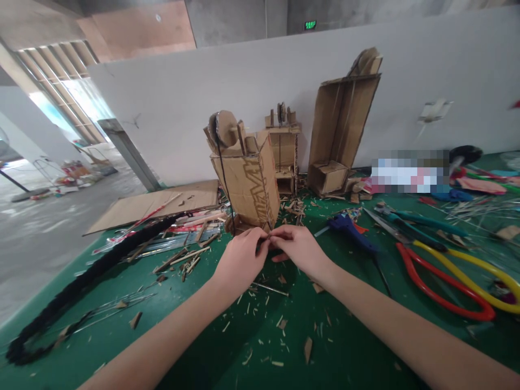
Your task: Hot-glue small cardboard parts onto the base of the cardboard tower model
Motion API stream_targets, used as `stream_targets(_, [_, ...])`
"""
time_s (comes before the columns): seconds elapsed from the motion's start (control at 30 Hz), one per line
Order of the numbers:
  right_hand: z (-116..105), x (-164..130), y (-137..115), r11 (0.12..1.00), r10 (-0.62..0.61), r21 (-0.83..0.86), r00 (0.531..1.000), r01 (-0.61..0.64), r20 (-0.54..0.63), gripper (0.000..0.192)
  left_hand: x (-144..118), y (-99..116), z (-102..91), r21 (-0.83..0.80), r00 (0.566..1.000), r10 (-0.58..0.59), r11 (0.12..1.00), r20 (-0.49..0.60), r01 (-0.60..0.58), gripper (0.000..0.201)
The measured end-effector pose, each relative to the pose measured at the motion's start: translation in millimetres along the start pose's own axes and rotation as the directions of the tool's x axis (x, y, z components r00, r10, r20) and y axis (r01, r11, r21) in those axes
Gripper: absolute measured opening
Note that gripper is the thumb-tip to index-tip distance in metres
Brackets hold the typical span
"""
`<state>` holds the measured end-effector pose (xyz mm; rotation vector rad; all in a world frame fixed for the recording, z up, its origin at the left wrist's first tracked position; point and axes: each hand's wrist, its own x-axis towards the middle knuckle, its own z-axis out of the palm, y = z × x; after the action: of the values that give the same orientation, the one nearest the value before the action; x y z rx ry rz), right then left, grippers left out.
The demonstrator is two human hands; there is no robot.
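My left hand (245, 250) and my right hand (298, 248) meet at the front of a tall cardboard box model (246, 187). Both are closed in a pinch, fingertips against fingertips. What lies between them is too small and hidden to make out. A cardboard wheel (226, 129) sits on top of the box, and a dark cord (225, 179) runs down from it along the left side. The box's lower front is partly hidden behind my hands. Under them a thin metal rod (271, 289) lies on the green table.
Two more cardboard models, a small one (280, 149) and a taller one (343, 122), stand behind. To the right lie a blue glue gun (352, 234), red-and-yellow-handled scissors (442, 290) and teal-handled pliers (422, 222). A black fuzzy strip (93, 279) lies left, among sticks and cardboard scraps.
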<state>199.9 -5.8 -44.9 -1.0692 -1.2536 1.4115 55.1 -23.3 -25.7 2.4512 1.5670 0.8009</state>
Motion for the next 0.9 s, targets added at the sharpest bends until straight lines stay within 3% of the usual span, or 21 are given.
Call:
stream_targets(0.2, [2,0,4,1.0,0.002,-0.014,0.999,-0.003,-0.04,0.007,-2,4,-2.2,-0.064,0.996,-0.085,0.994,-0.013,0.084,0.014])
stream_targets(0.53, [0,-7,-1,0.912,-0.239,-0.339,0.971,0.23,0.016,0.007,-4,0,2.0,-0.111,0.996,-0.052,0.993,-0.073,0.044,0.018])
stream_targets(0.7, [-2,-5,2,0.967,-0.145,-0.218,0.989,0.134,-0.031,0.006,-2,-4,-0.1,-0.112,0.999,0.012,0.994,-0.034,-0.015,0.015])
stream_targets(0.9, [-4,-2,1,0.986,-0.096,-0.13,0.991,0.107,0.089,0.011,-2,-9,0.2,-0.021,0.998,0.063,0.998,0.014,-0.063,0.017])
